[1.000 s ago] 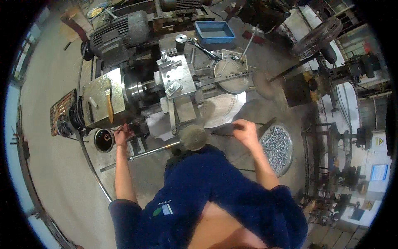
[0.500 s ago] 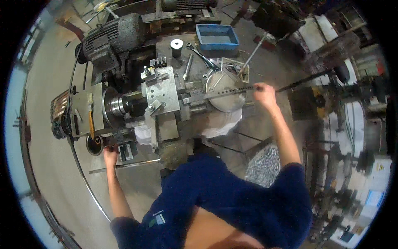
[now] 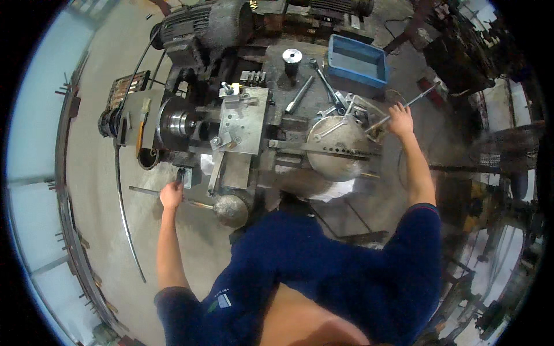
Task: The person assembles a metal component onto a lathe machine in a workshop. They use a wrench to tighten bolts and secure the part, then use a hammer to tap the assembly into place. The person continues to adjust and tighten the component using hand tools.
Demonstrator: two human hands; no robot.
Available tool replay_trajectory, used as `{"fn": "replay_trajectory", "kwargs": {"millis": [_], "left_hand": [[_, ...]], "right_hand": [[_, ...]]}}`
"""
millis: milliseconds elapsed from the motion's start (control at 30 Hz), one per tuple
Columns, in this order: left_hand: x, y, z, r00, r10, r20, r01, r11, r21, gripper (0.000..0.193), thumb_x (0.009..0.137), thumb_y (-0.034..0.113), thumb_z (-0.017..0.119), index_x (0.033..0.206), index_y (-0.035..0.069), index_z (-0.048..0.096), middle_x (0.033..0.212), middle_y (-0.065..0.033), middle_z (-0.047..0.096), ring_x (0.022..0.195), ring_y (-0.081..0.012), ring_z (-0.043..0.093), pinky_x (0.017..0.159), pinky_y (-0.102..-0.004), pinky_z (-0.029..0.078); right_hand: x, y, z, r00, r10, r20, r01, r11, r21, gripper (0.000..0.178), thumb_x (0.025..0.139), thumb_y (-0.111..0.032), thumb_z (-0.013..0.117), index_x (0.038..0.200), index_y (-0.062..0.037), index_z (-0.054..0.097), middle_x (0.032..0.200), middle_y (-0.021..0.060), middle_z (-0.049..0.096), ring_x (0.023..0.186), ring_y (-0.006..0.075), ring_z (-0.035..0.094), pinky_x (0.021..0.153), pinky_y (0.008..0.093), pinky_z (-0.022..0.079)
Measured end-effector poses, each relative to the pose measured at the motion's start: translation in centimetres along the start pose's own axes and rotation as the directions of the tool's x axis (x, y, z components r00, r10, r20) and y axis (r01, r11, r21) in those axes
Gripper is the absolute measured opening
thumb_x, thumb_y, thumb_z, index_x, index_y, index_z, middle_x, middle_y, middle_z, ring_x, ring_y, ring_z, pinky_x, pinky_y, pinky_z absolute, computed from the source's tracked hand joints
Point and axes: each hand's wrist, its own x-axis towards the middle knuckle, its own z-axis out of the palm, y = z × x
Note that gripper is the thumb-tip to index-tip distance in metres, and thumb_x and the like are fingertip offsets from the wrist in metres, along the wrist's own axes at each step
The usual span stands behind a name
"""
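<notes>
At the lathe's left end I see a paintbrush [image 3: 141, 132] lying on the headstock cover [image 3: 132, 109], bristles toward the far edge. A dark round bucket [image 3: 149, 162] sits just below that cover's near edge. Close by, in front of the lathe's near edge, the person's left hand [image 3: 172, 196] has its fingers drawn together around a dark handle [image 3: 180, 175]. The bright chuck [image 3: 176, 123] faces right, toward a bolted tool-post plate [image 3: 247, 124]; a round metal knob [image 3: 231, 211] stands out at the near edge, on my side of the plate.

Farther right, toward the far edge, stand a pale-topped cylinder [image 3: 292, 56] and, beside it, a long wrench [image 3: 326, 82]. A blue plastic tray [image 3: 358, 64] occupies the far right corner. Nearer, a perforated bar [image 3: 340, 151] crosses a round metal disc [image 3: 334, 166]. Last, beyond the disc at the lathe's right end, the right hand [image 3: 400, 120] is at a slanting metal rod [image 3: 423, 94]; I can't tell whether its fingers are clamped on it.
</notes>
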Motion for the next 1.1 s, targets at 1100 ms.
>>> {"fn": "replay_trajectory", "kwargs": {"millis": [1100], "left_hand": [[1.8, -0.9, 0.5, 0.98, -0.14, -0.139, 0.132, 0.989, -0.064, 0.021, 0.075, 0.029, 0.058, 0.086, 0.015, 0.07, 0.076, -0.013, 0.065, 0.071, -0.0318, 0.063, 0.066, -0.0404, 0.049]], "right_hand": [[-22.8, -7.0, 6.3, 0.851, 0.505, 0.143, -0.523, 0.793, 0.313, 0.031, 0.056, -0.02, 0.058, 0.083, -0.0049, 0.061, 0.085, 0.0196, 0.064, 0.082, 0.0366, 0.06, 0.075, 0.0438, 0.043]]}}
